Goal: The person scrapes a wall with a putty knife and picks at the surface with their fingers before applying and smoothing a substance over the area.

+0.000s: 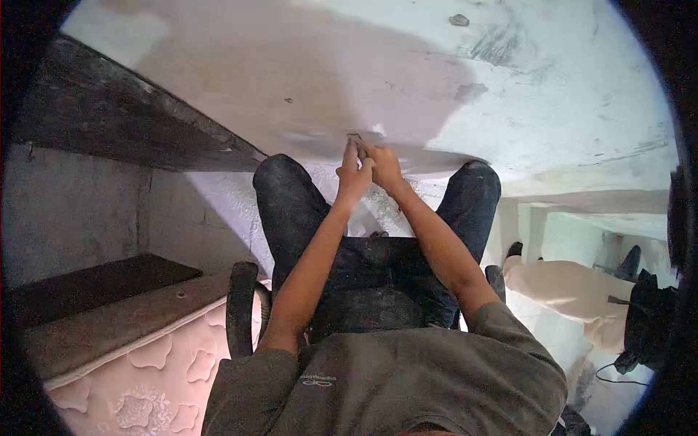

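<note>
Left hand (352, 179) and right hand (386, 166) meet, bunched, at the counter (560, 131); pinching what, I cannot tell; steadiness should help.

Pale lettering (318, 381) marks the grey T-shirt (429, 378) worn with dark jeans (291, 207)

Scuffed white tabletop (560, 94), dark marks (459, 20) scattered across it.

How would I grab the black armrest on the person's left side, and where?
I'd grip the rounded front end of the black armrest, coming from the outer side, by the pink padding. It's a long, narrow bar, so fingers could probably wrap around it, and the person's left arm passes along its inner side.
</note>
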`<state>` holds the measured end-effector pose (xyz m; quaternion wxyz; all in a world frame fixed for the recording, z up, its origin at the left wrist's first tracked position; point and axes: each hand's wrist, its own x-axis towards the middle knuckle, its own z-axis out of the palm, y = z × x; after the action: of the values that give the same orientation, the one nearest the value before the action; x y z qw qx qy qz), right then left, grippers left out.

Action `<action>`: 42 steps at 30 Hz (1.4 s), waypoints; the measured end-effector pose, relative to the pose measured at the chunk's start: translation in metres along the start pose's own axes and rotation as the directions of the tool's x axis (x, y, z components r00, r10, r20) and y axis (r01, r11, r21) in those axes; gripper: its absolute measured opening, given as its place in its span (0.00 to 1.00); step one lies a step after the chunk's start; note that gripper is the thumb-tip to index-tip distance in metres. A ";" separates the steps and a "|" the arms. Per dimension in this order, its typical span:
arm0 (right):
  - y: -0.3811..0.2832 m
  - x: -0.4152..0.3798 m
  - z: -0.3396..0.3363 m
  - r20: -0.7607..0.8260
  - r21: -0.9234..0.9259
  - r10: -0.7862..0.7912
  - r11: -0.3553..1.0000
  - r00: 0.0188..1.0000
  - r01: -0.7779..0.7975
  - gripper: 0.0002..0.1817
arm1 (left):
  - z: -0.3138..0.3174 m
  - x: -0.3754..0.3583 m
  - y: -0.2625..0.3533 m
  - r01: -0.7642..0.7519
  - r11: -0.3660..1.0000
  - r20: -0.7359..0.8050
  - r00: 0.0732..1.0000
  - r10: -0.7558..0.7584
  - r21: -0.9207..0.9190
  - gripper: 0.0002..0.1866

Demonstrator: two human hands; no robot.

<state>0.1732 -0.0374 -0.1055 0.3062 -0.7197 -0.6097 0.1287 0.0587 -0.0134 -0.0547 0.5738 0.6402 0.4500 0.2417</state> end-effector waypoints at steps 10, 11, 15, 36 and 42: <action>-0.012 0.011 -0.029 -0.106 0.220 -0.086 0.969 0.991 0.108 0.08 | 0.006 0.006 -0.005 0.019 0.993 0.018 1.000 -0.021 0.119 0.43; -0.008 0.010 -0.028 -0.106 0.221 -0.088 0.969 0.990 0.110 0.08 | 0.006 0.005 -0.003 0.000 0.991 0.011 1.000 -0.002 0.132 0.43; -0.004 0.006 -0.025 -0.070 0.139 -0.088 0.986 0.994 0.097 0.08 | 0.009 0.009 -0.015 -0.012 0.993 0.056 0.998 0.006 0.115 0.43; -0.003 0.007 -0.021 0.071 -0.025 -0.016 1.000 0.997 0.018 0.09 | 0.005 0.006 -0.009 0.041 0.998 0.052 0.998 -0.043 0.044 0.40; -0.007 0.008 -0.028 -0.052 0.174 -0.006 0.985 0.999 0.015 0.14 | 0.008 0.004 -0.001 0.011 0.992 0.006 1.000 -0.011 0.125 0.41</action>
<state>0.1850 -0.0368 -0.0783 0.3842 -0.6899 -0.5919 0.1614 0.0666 -0.0143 -0.0577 0.5354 0.6732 0.4659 0.2077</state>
